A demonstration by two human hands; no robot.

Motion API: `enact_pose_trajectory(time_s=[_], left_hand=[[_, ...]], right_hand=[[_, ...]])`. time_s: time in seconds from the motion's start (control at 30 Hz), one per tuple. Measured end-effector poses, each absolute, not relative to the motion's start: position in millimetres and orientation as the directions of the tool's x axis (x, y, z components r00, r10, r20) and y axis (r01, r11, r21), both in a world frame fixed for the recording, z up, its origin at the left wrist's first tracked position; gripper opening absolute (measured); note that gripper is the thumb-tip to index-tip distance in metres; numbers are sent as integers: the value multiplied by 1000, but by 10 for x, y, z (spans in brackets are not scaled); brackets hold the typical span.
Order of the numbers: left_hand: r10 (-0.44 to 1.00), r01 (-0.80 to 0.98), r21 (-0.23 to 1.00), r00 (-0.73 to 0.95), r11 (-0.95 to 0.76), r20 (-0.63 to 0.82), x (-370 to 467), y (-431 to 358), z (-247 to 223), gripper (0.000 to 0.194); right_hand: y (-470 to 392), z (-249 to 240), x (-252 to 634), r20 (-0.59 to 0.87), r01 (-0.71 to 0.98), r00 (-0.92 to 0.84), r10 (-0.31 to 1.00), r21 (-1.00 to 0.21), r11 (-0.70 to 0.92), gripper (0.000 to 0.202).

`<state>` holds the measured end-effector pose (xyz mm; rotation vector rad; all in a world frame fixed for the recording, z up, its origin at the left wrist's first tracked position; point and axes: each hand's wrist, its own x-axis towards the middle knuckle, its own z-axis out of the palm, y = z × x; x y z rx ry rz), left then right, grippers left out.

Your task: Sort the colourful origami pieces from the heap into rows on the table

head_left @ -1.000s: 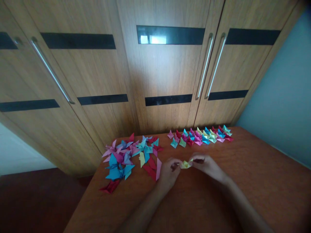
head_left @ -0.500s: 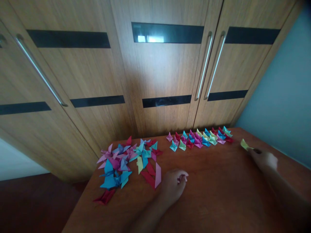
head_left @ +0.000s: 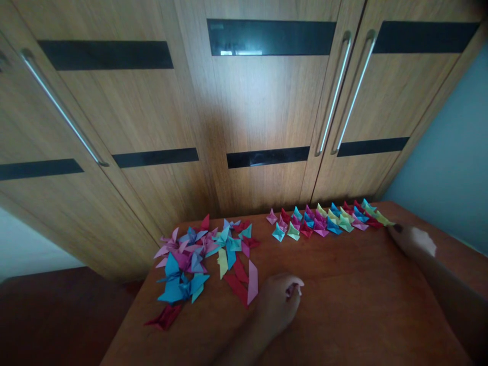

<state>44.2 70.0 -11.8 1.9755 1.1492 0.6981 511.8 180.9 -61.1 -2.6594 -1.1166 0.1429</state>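
At the right end of the rows of small folded paper boats (head_left: 320, 229), my right hand (head_left: 414, 241) pinches a yellow paper boat (head_left: 383, 219) by its near tip. That boat is beside a red one at the end of the rows. My left hand (head_left: 280, 300) rests on the table with its fingers curled in; whether anything is inside them is hidden. Just left of it lie a pink folded paper strip (head_left: 252, 283) and red folded pieces (head_left: 237, 288). Farther left is a loose heap of origami pieces (head_left: 183, 254) in pink, purple and blue.
The brown wooden table (head_left: 335, 305) stands against a wooden wardrobe (head_left: 259, 112) with metal handles. A dark red folded piece (head_left: 164, 317) lies near the table's left edge. A pale blue wall (head_left: 446, 168) borders the right side.
My right hand has brought the yellow paper boat leftward to the end of the rows. My left hand keeps its curled pose. The view has shifted slightly.
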Motion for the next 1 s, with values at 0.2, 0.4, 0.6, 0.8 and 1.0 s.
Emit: enact_pose_trajectory(time_s=[0.2,0.4,0.6,0.8,1.0], left_hand=[[894,480,814,436,-326,101,447,693,-143,26],[884,463,817,453,-344,116,440,716,-156,27],[882,452,818,451,-356,135,441,726,-185,25],[879,420,823,440,-382,184,447,698,-253,25],[863,422,803,458,-420,211,329,640,-210,24]], right_hand=[[1819,-537,5071,4,665,708,706,-339,-665,49],[1725,-497,4945,67,582,766,639,-495,-645,47],[1470,-542,4628,220,418,896,386,-712,-564,37],[1284,-641,3783,259,515,789,557,-773,-370,34],[1175,-600,2541,287,610,292,912,-791,53,32]])
